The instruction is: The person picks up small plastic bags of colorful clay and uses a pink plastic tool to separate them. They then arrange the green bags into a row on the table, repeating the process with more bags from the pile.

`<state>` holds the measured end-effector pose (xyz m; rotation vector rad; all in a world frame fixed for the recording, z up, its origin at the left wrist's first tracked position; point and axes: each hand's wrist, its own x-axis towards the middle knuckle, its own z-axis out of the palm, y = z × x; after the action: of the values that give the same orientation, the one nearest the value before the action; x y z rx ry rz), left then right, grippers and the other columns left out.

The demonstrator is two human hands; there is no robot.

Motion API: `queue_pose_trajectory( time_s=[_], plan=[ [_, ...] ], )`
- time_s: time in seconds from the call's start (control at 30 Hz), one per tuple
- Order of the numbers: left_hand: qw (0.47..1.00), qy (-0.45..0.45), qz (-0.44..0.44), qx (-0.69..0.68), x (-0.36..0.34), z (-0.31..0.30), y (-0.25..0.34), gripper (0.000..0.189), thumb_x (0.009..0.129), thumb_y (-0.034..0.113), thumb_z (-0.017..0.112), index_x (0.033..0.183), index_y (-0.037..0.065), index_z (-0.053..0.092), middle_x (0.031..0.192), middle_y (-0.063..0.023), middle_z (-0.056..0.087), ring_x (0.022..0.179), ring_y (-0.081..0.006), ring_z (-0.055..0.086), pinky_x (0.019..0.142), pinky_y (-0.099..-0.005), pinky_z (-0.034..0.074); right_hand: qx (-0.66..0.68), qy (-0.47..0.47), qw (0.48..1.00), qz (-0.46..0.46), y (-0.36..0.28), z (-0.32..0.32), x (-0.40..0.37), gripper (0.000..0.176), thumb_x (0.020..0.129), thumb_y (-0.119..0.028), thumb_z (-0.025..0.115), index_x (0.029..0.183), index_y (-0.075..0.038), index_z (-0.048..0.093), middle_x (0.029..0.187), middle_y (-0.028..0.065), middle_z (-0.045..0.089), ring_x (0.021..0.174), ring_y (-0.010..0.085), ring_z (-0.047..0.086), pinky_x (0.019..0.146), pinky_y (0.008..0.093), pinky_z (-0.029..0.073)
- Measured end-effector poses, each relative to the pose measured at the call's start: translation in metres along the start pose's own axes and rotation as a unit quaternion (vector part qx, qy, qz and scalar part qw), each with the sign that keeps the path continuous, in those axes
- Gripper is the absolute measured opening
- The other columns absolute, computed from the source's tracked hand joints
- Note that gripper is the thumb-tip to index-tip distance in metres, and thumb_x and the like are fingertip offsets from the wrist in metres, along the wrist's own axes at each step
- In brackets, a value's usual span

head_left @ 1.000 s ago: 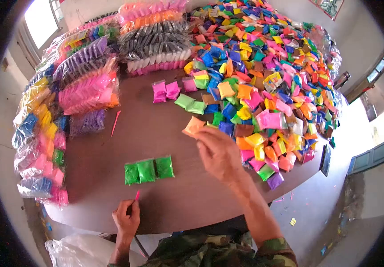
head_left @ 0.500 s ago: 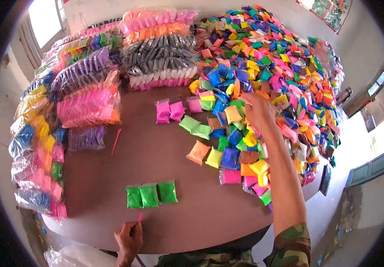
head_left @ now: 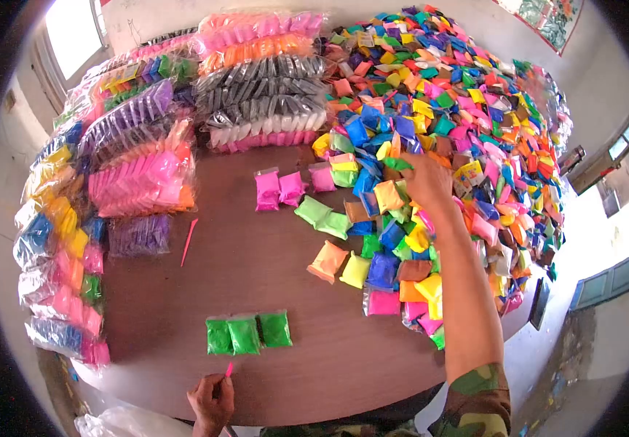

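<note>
My right hand (head_left: 429,180) reaches into the big pile of coloured packets (head_left: 467,109), its fingers closed on a small green packet (head_left: 398,164). Near the front edge of the table, my left hand (head_left: 211,399) is closed around a thin pink plastic stick (head_left: 229,370), whose tip points away from me. Just beyond that hand lie three green packets (head_left: 244,335) side by side. Between the pile and the middle of the table are a light green pair of packets (head_left: 314,211), an orange packet (head_left: 327,261) and a few pink packets (head_left: 291,188).
Clear bags of sorted packets (head_left: 263,95) are stacked at the back, with more bags (head_left: 60,284) along the left edge. A second pink stick (head_left: 188,242) lies on the brown table (head_left: 154,298). White plastic (head_left: 129,422) shows at the lower left.
A green packet now shows more fully at my right fingertips, and that hand has shifted slightly. My left hand still grips the pink stick. The view has tilted a little.
</note>
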<state>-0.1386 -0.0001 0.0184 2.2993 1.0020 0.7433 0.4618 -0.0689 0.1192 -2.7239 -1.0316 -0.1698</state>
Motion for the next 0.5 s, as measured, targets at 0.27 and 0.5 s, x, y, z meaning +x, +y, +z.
queue_pose_trajectory(
  time_s=[0.27,0.5],
  plan=[
    [0.999,-0.005,0.042,0.014,0.004,-0.001,-0.001,0.007,0.095,0.002,0.079,0.097,0.002,0.072,0.075,-0.0131,0.072,0.061,-0.0211,0.071,0.060,-0.0342,0.055,0.227,0.059,0.972,-0.033,-0.030,-0.070,-0.108,0.024,0.105,-0.020,0.065,0.119,-0.003,0.073,0.094,0.0212,0.078,0.088,0.0362,0.080,0.078,0.0465,0.061],
    [1.000,0.003,0.027,0.004,0.002,-0.001,0.002,0.009,0.097,0.007,0.081,0.098,0.002,0.074,0.078,-0.0144,0.073,0.063,-0.0223,0.072,0.061,-0.0358,0.055,0.521,-0.290,0.800,0.066,-0.053,-0.003,-0.291,0.025,0.112,-0.022,0.062,0.106,0.001,0.069,0.084,0.0103,0.080,0.073,0.0149,0.077,0.065,0.0331,0.061]
  ],
)
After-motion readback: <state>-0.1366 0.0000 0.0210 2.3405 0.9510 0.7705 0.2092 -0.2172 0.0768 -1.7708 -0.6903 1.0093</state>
